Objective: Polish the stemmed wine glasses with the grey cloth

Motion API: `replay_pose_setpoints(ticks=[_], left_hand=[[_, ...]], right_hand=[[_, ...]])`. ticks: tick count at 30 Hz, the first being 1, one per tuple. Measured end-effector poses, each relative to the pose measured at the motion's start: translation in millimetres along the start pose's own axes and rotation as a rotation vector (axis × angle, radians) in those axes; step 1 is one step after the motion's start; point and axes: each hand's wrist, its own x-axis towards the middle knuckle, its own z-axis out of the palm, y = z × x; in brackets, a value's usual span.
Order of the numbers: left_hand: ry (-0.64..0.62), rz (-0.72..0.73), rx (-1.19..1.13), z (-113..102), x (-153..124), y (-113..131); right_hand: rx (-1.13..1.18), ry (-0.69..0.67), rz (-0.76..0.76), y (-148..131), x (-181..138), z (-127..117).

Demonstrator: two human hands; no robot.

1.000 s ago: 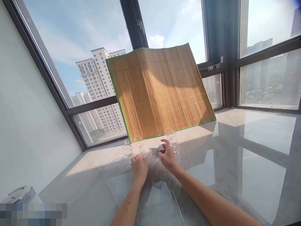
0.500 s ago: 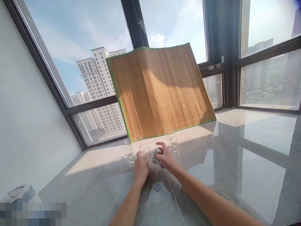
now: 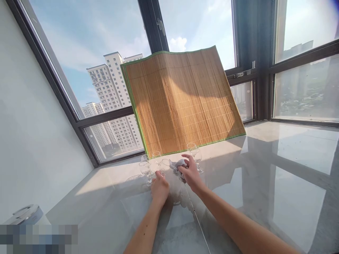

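Note:
My left hand [image 3: 160, 187] is closed round the lower part of a clear stemmed glass [image 3: 165, 163], whose bowl shows faintly beyond my fingertips. In my right hand [image 3: 192, 175] is a crumpled white-grey cloth [image 3: 179, 165], close to the right of that bowl; I cannot tell whether they touch. My right index finger sticks out above the cloth. Left of my left hand stands a clear stemmed glass [image 3: 144, 167], with others beside and behind it. Another stemmed glass [image 3: 196, 155] stands upright just behind my right hand, with one more behind it.
A bamboo mat [image 3: 182, 102] with green edging leans on the window frame behind the glasses. The glossy grey surface [image 3: 233, 215] carries reflections and a thin pale line running towards me. A white, round-topped container [image 3: 29, 216] stands at lower left, beside the wall [image 3: 31, 134].
My right hand and the cloth have moved slightly up and right, and more of the cloth shows. The glass in my left hand has shifted a little away from me.

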Motion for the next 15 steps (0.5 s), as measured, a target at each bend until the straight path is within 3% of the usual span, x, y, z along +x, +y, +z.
replay_pose_setpoints(ticks=[5, 9, 15], left_hand=[[0.039, 0.082, 0.074, 3.5, -4.9, 2.6], [0.069, 0.140, 0.138, 3.2, -8.6, 5.1], [0.022, 0.290, 0.110, -2.9, -13.1, 11.0]], right_hand=[[-0.307, -0.095, -0.272, 7.2, -9.3, 5.7], [-0.499, -0.181, -0.363, 11.5, -14.0, 6.1], [-0.669, -0.022, -0.422, 9.9, -5.1, -4.9]])
